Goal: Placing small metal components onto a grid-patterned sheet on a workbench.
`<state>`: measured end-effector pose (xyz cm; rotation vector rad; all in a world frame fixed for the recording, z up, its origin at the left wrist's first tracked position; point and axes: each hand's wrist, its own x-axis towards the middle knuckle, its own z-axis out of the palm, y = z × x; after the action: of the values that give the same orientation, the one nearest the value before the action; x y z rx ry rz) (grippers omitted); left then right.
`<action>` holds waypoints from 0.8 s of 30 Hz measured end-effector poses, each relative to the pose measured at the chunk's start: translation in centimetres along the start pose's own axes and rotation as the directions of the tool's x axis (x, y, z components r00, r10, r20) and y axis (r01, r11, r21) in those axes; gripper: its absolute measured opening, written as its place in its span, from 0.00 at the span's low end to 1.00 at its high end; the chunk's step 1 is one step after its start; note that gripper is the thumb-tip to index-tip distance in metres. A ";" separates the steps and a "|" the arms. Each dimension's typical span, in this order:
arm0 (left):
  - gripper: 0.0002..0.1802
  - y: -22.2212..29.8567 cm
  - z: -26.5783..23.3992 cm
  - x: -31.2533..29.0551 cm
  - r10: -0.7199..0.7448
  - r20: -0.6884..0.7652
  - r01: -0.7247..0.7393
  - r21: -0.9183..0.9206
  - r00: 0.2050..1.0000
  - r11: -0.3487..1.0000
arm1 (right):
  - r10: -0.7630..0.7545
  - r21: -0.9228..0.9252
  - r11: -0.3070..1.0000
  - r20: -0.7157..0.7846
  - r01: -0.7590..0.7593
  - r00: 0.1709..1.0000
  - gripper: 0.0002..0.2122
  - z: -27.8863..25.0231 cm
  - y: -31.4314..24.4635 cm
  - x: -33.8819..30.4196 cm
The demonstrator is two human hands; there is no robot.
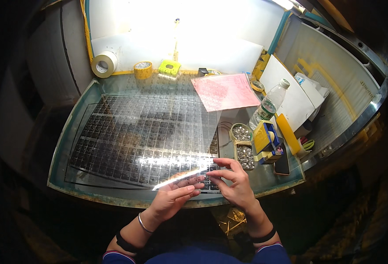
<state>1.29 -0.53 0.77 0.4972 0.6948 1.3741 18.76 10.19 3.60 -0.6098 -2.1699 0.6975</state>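
Observation:
A large clear film (158,127) printed with rows of dark squares lies over the glass tabletop. Its near right part is lifted and bent, with a bright glare along the bend. My left hand (172,200) is palm up under this lifted part, fingers stretched and partly seen through the film, thumb apart. My right hand (234,181) has thumb and forefinger at the film's near right corner and appears to grip it. The exact contact is partly lost in glare.
Right of the film stand tubs of small metallic pieces (245,155), a yellow and blue tape dispenser (264,141), a water bottle (271,103) and a phone (282,162). Farther back are a pink sheet (229,91), yellow tape (143,70) and a white roll (104,64).

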 end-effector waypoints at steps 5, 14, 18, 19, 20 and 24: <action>0.25 -0.1 -0.2 0.0 0.000 0.009 0.000 -0.015 1.000 1.000 | -0.043 0.007 0.999 0.012 0.043 0.999 0.14 0.3 0.2 -0.4; 0.23 0.0 0.0 -0.2 0.008 0.012 -0.008 -0.002 1.000 1.000 | -0.135 -0.131 0.982 -0.009 0.133 0.991 0.16 0.3 0.2 -0.6; 0.23 -0.2 -0.5 0.1 0.008 0.030 -0.007 -0.015 1.000 1.000 | -0.296 -0.239 0.928 -0.015 0.284 0.955 0.14 0.2 0.3 -0.3; 0.23 -0.2 -0.7 0.2 0.013 0.044 -0.012 -0.020 0.999 1.000 | -0.342 -0.266 0.906 -0.004 0.328 0.940 0.14 0.1 0.3 -0.1; 0.23 -0.2 -0.6 0.1 0.008 0.049 -0.006 -0.058 0.999 0.998 | -0.361 -0.292 0.892 0.000 0.345 0.933 0.13 0.1 0.4 0.0; 0.21 -0.3 -0.8 0.1 0.028 0.077 -0.019 -0.113 0.997 0.993 | -0.386 -0.377 0.854 0.005 0.359 0.923 0.10 0.1 0.8 0.8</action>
<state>0.91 -0.50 -0.04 0.4690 0.5462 1.3996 18.37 11.26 3.41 -0.3714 -2.2775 0.0513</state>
